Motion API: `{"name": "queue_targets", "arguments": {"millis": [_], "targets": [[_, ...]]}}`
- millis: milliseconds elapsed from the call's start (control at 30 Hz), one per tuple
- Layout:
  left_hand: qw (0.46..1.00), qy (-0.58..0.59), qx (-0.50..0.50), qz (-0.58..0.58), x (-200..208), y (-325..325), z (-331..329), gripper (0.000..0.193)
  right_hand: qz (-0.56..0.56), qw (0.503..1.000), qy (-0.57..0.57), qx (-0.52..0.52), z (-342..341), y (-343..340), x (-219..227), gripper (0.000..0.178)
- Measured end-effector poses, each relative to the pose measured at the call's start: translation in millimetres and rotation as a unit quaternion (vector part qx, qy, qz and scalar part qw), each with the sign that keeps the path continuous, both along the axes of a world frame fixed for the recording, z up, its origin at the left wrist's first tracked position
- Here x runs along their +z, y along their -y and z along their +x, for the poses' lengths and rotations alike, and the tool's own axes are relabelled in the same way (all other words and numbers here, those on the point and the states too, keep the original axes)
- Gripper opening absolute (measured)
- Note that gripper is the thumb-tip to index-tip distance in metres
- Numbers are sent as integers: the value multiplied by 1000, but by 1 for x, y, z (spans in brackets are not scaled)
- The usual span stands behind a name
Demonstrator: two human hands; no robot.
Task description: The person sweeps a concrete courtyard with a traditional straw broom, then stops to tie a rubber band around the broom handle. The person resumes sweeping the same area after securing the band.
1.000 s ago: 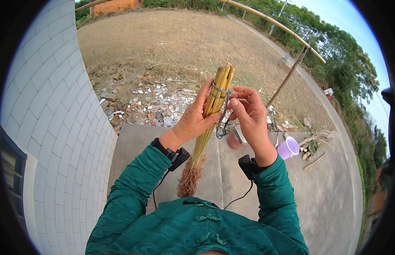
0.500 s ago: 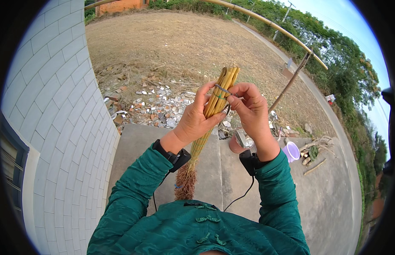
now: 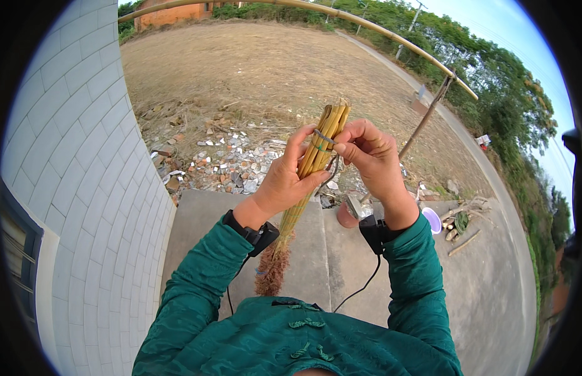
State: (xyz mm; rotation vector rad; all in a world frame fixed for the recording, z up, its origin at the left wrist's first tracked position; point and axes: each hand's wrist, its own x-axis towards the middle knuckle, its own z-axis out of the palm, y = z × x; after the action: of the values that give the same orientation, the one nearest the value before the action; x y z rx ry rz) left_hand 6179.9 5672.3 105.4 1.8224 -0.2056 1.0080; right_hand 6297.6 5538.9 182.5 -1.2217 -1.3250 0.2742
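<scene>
A bundle of yellow-tan stalks, the handle of a whisk broom (image 3: pixel 332 119), slants up before my chest. Its reddish-brown bristles (image 3: pixel 273 271) point down toward my body. My left hand (image 3: pixel 275 183) is wrapped round the stalks below their cut ends, thumb in front. Around the handle runs a thin dark cord (image 3: pixel 324 136), with a green tie just beneath. My right hand (image 3: pixel 375 160) pinches at the cord on the handle's right side, thumb against forefinger. A dark loose end hangs beside the stalks below the pinch; the exact fingertip contact is partly hidden.
A tiled wall (image 3: pixel 90 156) rises on the left. Broken tile rubble (image 3: pixel 231 164) lies beyond the concrete slab (image 3: pixel 200 219). To the right are a reddish bucket (image 3: pixel 347 216), a purple basin (image 3: pixel 432 220) and cut wood (image 3: pixel 457 229). A bamboo pole (image 3: pixel 378 24) crosses ahead.
My right hand has shifted slightly right and down along the handle, still pinching at the cord. My left hand keeps its grip. The view has tilted a little.
</scene>
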Motion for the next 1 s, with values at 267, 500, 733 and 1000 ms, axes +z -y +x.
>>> {"name": "queue_targets", "arguments": {"millis": [267,500,733,1000], "targets": [[999,8,7,35,9,-2,-1,78,-8,998,-47,-35,-8,2,0,6],[997,-12,-78,-18,11,-14,0,75,22,994,64,-84,-11,-8,13,9],[991,-13,-119,-53,10,-17,-2,75,33,995,64,-63,-20,-10,19,11],[994,3,-99,-48,16,-19,-13,75,115,940,294,-130,-38,2,-8,14]]}}
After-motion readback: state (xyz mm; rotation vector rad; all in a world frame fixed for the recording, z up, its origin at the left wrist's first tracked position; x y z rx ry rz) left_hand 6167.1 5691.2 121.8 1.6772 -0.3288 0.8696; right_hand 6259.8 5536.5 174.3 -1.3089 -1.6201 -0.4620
